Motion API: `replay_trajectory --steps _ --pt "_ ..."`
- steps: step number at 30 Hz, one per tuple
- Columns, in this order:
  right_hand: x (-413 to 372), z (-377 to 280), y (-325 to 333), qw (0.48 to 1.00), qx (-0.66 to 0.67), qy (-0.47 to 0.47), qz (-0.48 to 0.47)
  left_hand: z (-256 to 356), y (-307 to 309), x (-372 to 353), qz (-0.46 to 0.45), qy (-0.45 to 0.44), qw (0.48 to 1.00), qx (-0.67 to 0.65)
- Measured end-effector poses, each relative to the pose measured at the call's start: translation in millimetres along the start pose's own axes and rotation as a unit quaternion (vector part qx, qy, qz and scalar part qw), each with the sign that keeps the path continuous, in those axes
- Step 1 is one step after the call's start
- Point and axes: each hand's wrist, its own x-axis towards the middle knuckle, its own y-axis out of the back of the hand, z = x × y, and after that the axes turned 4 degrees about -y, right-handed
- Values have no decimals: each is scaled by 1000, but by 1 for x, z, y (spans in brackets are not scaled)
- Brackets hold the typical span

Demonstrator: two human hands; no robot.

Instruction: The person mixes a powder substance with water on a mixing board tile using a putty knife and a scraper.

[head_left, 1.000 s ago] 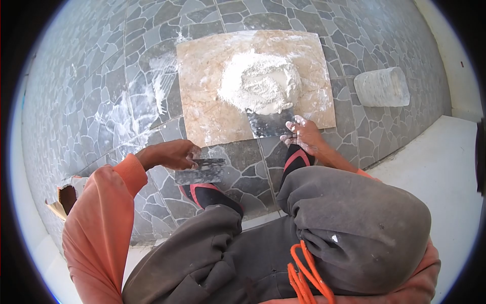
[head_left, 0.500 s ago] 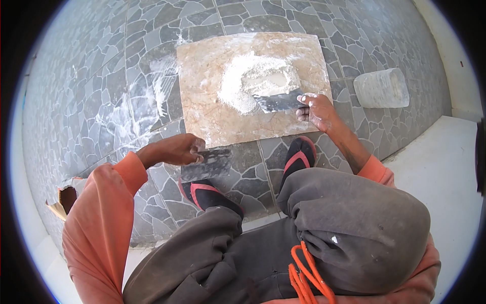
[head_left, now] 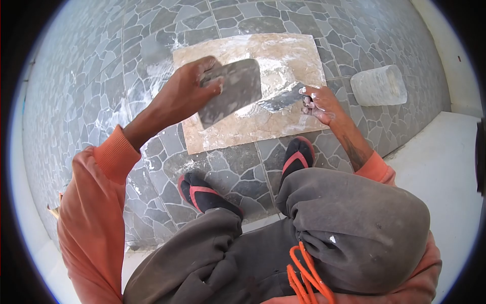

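Fingers (head_left: 211, 86) of the left hand (head_left: 185, 93) are wrapped round the handle end of a wide scraper (head_left: 234, 91), grasping it firmly. Its grey, dust-streaked blade is lifted above the floor and tilted, so it covers the near-left part of the white mix. The right hand (head_left: 321, 104), its fingers caked in white, is clenched on the handle of a narrow scraper (head_left: 281, 100). That blade points left and lies low against the slab surface, its tip just under the right edge of the wide scraper. I cannot tell whether the two blades touch.

Both tools are over a beige stone slab (head_left: 238, 130) lying flat on the floor, far from the person's feet. White mix (head_left: 277, 65) is spread on the far half of the slab, wet-looking beside the narrow blade.

Around the slab is a grey crazy-paving floor (head_left: 76, 76), with white smears (head_left: 120, 112) to the left of the slab. To the right of the slab, well apart from it, a pale plastic tub (head_left: 378, 85) lies on its side. Nearer, the left sandal (head_left: 200, 195) and the right sandal (head_left: 298, 156), both black with red straps, stand on the floor, the right one just beside the slab's near edge. An orange cord (head_left: 304, 273) hangs at the person's grey trousers.
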Motion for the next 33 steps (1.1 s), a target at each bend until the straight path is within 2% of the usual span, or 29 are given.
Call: replay_trajectory --steps 3,6,7,9,12,15,16,19,21,24,27,30,33 --pt "-12 -5 -4 1000 -17 -2 -24 8 -10 17 55 -54 996 33" --pt "-20 -7 -14 999 -33 10 -25 25 -29 28 41 -22 999 19" --pt "-22 -5 -16 999 -17 18 -43 30 -35 33 2 -17 1000 21" --pt "-25 -3 -18 996 17 32 -77 31 -55 37 30 -24 999 16" --pt "-27 -3 -21 997 14 21 -78 37 -70 40 64 -43 997 -16" --pt "-29 10 -12 969 63 138 -197 34 -83 43 76 -57 995 -34" --pt "-28 11 -11 971 66 133 -186 32 -86 44 78 -60 995 -35" --pt "-25 15 -18 976 74 134 -154 35 -91 47 -6 -78 997 20" --pt "-26 14 -22 976 78 155 -133 33 -96 50 -16 -94 995 32" --pt "-23 15 -20 983 78 122 -115 27 -103 56 -21 -103 994 40" --pt "-32 8 -29 993 51 95 -49 25 -108 63 -28 -85 995 44" --pt "-48 2 -39 995 27 93 -29 18 -113 66 -23 -91 994 61" --pt "-43 8 -24 992 -18 115 -55 11 -113 69 -29 -79 993 79"
